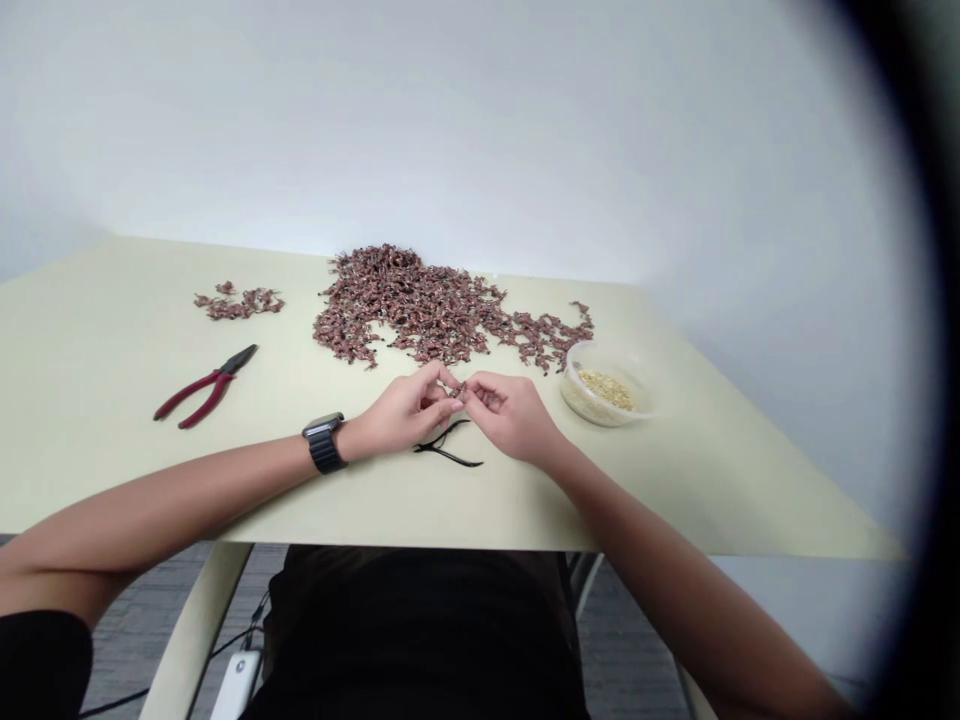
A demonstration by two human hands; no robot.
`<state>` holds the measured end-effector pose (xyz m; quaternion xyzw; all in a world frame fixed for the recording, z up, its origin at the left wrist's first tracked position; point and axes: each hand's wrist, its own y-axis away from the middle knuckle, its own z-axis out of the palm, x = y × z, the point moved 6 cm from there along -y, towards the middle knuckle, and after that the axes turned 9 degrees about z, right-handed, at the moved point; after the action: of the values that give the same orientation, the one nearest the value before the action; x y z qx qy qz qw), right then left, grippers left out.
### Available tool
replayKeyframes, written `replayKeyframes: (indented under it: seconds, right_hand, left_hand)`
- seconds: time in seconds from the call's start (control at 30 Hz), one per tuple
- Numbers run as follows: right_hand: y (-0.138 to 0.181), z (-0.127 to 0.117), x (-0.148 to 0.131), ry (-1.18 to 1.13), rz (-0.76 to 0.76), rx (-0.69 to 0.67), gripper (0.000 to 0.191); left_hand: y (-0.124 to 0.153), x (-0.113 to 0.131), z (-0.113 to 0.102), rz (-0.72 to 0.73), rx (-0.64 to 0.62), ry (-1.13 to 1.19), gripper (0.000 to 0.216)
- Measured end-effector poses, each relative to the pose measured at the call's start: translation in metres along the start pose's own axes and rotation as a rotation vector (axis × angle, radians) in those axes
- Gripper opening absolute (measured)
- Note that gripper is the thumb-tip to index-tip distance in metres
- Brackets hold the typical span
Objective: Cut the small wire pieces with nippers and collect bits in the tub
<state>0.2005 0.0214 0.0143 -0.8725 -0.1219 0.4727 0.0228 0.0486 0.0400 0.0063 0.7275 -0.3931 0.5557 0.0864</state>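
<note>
1. A pale table (97, 340) spreads out on every visible side of the heap and bears it near the far edge.
2. The heap of small reddish-brown pieces (420, 300), dotted with dark and shiny bits, trails off in a thin tail on its right.
3. The right hand (514, 415), just in front of the heap, bends its fingers inward, thumb and forefinger pinched together.
4. The left hand (405, 410) meets it there, thumb and forefinger closing from the opposite side.
5. A clear plastic tub (589, 408) of yellow bits (607, 388) sits by the end of the heap's tail.
6. Red-handled pliers (221, 376) lie in front and to the left of the heap, handles spread.
7. A smaller cluster of similar pieces (244, 303) lies left of the heap.
8. A black-handled hand tool (454, 458) rests nearer the wearer than the heap, its head hidden by the left hand.
9. A dark wristwatch (325, 443) circles the left wrist, in front of the heap.
10. One small reddish-brown piece (459, 390), partly covered, is clamped between both hands' fingertips before the heap.
</note>
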Motion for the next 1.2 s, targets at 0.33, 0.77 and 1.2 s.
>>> replayKeyframes:
  seconds: [0.33,0.77,1.2]
  right_hand:
    - [-0.002,0.017,0.014,-0.6,0.395,-0.345,0.025]
    - [0.006,0.002,-0.013,0.358,-0.352,-0.019,0.018]
    - [0.002,0.021,0.019,-0.698,0.533,-0.471,0.017]
  left_hand:
    - [0.0,0.004,-0.002,0.06,-0.01,-0.088,0.021]
    - [-0.001,-0.011,0.011,-0.1,-0.039,0.364,0.032]
    - [0.002,0.011,-0.003,0.126,-0.066,-0.232,0.021]
